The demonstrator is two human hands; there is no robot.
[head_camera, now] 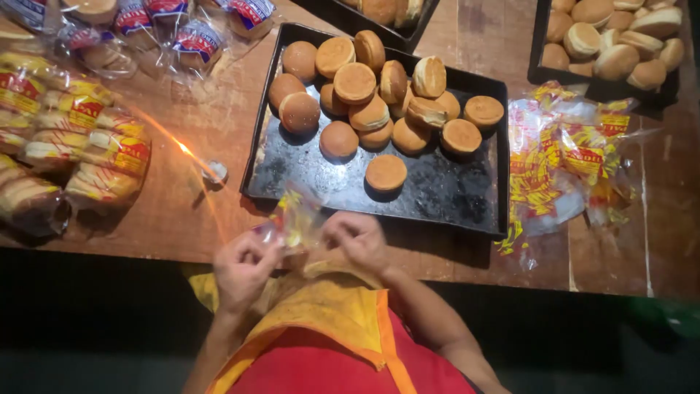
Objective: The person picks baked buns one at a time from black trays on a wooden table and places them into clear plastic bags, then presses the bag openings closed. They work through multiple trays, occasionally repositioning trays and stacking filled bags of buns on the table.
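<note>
1. Two hands are seen at the near edge of the wooden table (219, 124), at about 6 o'clock in the view.
2. A small clear plastic bag (295, 215) with red and yellow print is held between them, just in front of the black baking tray (437, 193).
3. The left hand (244, 266) is closed on the lower left part of the bag; its grip is pinched shut on the plastic.
4. The right hand (357, 237) is curled at the right side of the bag; its fingers are bent on the plastic, so this grip is also closed on it.
5. Whether something is inside the bag cannot be told, because it is blurred.
6. Many round buns (355, 82) are heaped on the far part of the tray, and one single bun (386, 172) lies apart, nearer to the hands.
7. A small flame (184, 149) is seen at 10 o'clock from the hands.
8. Filled bags of buns (87, 146) are piled at 9 o'clock.
9. Empty printed bags (561, 160) lie at 3 o'clock, beside the tray.
10. A second tray of buns (612, 44) stands at 1 o'clock.
</note>
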